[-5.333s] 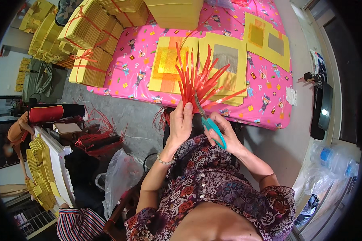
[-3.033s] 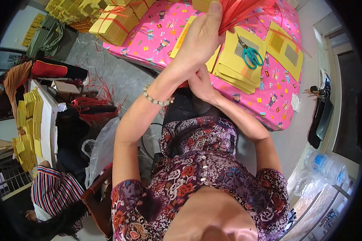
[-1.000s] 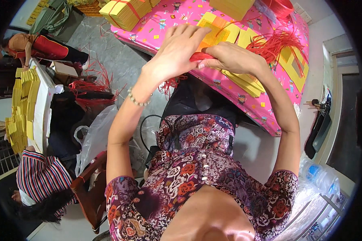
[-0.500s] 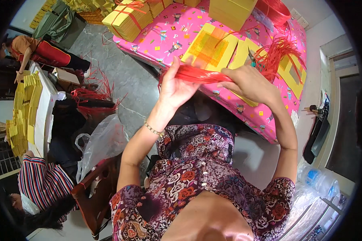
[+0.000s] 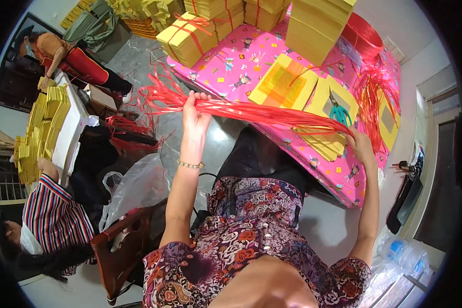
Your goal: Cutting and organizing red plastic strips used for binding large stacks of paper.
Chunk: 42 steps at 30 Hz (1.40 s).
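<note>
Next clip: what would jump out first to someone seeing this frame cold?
The bundle of red strips stretched taut across the middle, gripped by the left hand and the right hand. Behind it lies the bright pink patterned table with yellow paper stacks tied in red, and teal scissors resting on a yellow sheet.

Two hands are showing, the left hand (image 5: 194, 114) and right hand (image 5: 361, 145), sharing one bundle of red strips (image 5: 251, 109). One pair of teal scissors (image 5: 338, 113) is lying near the pink table's (image 5: 339, 177) right edge. Two other people (image 5: 69, 54) (image 5: 51, 226) are working at the left.
</note>
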Tool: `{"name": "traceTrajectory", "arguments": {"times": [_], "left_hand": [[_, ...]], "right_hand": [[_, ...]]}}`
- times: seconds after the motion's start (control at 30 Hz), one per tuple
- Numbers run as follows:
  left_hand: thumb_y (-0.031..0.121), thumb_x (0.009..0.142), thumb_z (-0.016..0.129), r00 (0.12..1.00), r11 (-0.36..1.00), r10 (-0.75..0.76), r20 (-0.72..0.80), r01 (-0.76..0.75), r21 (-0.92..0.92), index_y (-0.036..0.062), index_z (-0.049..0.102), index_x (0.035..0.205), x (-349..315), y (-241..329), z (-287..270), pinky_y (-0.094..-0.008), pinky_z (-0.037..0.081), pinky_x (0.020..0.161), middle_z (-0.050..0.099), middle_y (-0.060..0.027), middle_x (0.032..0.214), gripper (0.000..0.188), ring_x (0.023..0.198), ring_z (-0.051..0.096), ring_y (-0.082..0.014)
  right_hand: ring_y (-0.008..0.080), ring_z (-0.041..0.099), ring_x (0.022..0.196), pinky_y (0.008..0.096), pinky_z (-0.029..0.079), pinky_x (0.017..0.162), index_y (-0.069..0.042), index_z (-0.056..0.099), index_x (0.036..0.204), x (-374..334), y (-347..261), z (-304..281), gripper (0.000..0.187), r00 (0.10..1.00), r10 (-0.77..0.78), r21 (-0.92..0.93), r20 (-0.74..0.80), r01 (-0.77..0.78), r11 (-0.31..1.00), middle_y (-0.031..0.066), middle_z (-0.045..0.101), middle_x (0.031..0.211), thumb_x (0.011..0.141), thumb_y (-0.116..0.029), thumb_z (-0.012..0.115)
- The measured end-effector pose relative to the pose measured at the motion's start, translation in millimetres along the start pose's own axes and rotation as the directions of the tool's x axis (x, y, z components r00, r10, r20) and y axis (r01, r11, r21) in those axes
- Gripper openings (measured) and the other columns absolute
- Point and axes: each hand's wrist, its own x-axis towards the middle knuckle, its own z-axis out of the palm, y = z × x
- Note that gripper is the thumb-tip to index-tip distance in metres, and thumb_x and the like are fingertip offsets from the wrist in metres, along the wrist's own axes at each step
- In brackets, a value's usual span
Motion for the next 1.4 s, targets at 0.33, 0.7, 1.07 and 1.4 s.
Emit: {"name": "traceTrajectory", "arguments": {"times": [0.33,0.7,1.07,1.4], "left_hand": [[0.019,0.094,0.053,0.967,0.999,-0.036,0.254,0.028,0.033,0.009,0.054,0.097,-23,17,14,-0.0265,0.041,0.062,0.04,0.0032,0.06,0.01,0.055,0.04,-0.0092],[0.022,0.097,0.046,0.959,0.867,0.084,0.272,-0.205,0.453,0.0072,0.051,0.101,-81,-20,44,-0.0205,0.022,0.043,0.027,0.0063,0.059,0.015,0.047,0.024,-0.0038],[0.021,0.095,0.05,0.859,0.762,-0.46,0.224,0.253,0.596,0.0086,0.052,0.097,-113,-74,64,-0.0192,0.022,0.042,0.029,0.0077,0.057,0.012,0.045,0.026,-0.0026],[0.022,0.096,0.048,0.631,0.668,-0.709,0.315,0.46,0.585,0.0083,0.052,0.105,-109,-80,65,-0.0189,0.021,0.041,0.025,0.0077,0.057,0.017,0.044,0.022,-0.0028]], "right_hand": [[0.0414,0.059,0.079,0.0465,0.045,0.067,-0.005,0.059,0.101,-28,33,24,0.03,0.988,0.154,0.05,0.022,-0.155,0.987,0.0242,0.06,0.082,0.09,-0.033,0.055],[0.0295,0.058,0.082,0.0363,0.045,0.074,0.0,0.052,0.099,-1,-3,-29,0.045,0.992,0.044,0.276,0.121,-0.076,0.958,0.0175,0.057,0.085,0.078,-0.035,0.07],[0.0379,0.061,0.085,0.0432,0.048,0.071,0.002,0.053,0.094,51,-4,1,0.05,0.954,0.299,-0.018,-0.009,-0.299,0.954,0.021,0.062,0.089,0.075,-0.041,0.068],[0.0125,0.057,0.066,0.0234,0.043,0.058,-0.003,0.049,0.1,14,-32,-14,0.044,0.982,0.079,0.844,0.174,-0.19,0.502,0.0027,0.055,0.083,0.087,-0.044,0.058]]}}
